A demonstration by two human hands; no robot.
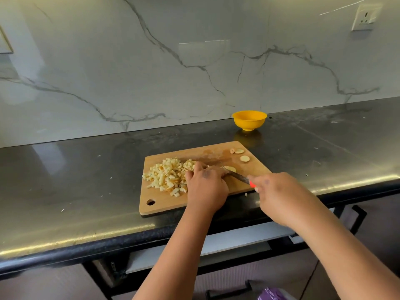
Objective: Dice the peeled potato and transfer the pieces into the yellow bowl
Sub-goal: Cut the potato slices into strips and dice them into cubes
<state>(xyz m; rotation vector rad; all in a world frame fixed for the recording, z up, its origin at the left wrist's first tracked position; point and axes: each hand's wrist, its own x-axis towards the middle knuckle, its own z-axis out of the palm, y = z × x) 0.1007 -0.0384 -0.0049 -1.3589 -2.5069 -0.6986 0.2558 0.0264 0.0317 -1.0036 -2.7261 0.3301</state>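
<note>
My left hand (205,187) is curled down over a potato slice (230,169) mid-board, and my right hand (279,195) grips the red-handled knife (239,176) with the blade on that slice. Diced pile (168,176) sits on the left of the cutting board (164,204), two spare slices (242,154) at the far right corner. Yellow bowl (249,120) stands beyond the board near the wall.

Wooden cutting board (194,204) matt; dark countertop (86,169) glossy; marble-look backsplash (129,72) polished; yellow bowl (249,120) smooth
</note>
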